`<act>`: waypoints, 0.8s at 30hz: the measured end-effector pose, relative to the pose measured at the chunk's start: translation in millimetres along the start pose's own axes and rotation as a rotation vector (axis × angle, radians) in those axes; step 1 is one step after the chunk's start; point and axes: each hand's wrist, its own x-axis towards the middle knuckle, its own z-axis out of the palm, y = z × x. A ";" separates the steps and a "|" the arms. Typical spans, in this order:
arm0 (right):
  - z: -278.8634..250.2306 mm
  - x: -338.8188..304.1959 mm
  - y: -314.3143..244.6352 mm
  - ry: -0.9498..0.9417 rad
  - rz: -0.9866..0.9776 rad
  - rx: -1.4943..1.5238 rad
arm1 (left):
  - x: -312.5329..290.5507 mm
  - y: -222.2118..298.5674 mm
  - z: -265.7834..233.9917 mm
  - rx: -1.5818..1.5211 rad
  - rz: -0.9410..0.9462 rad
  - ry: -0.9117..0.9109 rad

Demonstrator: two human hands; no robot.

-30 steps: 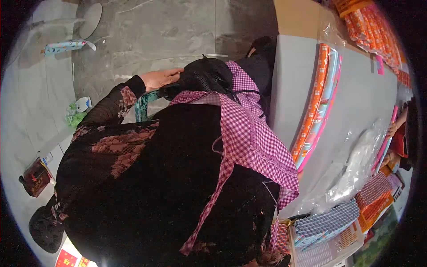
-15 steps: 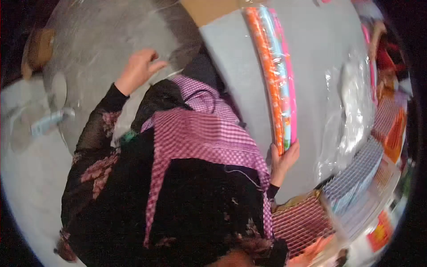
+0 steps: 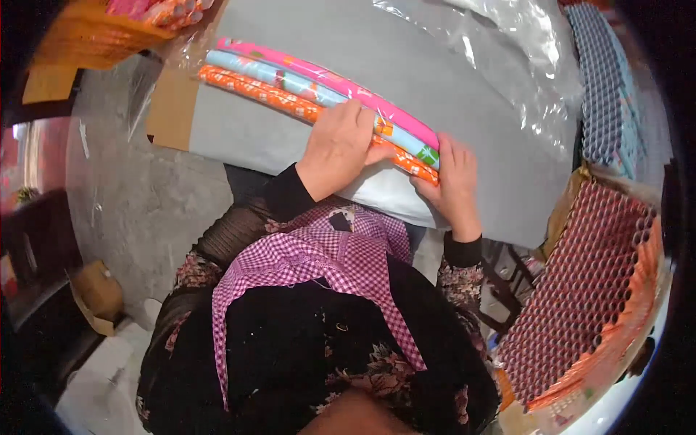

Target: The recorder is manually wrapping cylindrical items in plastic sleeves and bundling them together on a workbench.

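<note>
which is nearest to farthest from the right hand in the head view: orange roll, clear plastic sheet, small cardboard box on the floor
From the right hand:
1. Orange roll, under its fingertips.
2. Clear plastic sheet, up the table.
3. Small cardboard box, far left on the floor.

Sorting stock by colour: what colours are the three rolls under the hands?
Pink, light blue and orange patterned rolls, seen in the head view.

We cannot see the rolls (image 3: 290, 83) where the left hand (image 3: 337, 148) covers them. Right of the rolls, the plastic sheet (image 3: 507, 65) and the honeycomb stack (image 3: 602, 80) run past the top edge.
</note>
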 end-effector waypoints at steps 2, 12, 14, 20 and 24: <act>-0.9 0.2 -0.4 0.022 0.008 0.017 | 2.1 3.4 -0.1 0.048 -0.016 -0.066; -5.4 3.1 -4.3 0.022 0.002 0.098 | 18.2 14.3 4.3 0.246 -0.058 -0.101; -8.3 4.1 -4.6 0.033 -0.023 0.108 | 21.9 11.6 3.6 0.308 -0.053 -0.211; -8.6 2.8 -12.9 0.038 -0.011 0.098 | 27.9 21.4 -6.3 0.294 -0.025 -0.326; -12.4 4.9 -16.6 0.038 -0.024 0.116 | 19.8 12.6 -2.1 0.374 0.109 -0.317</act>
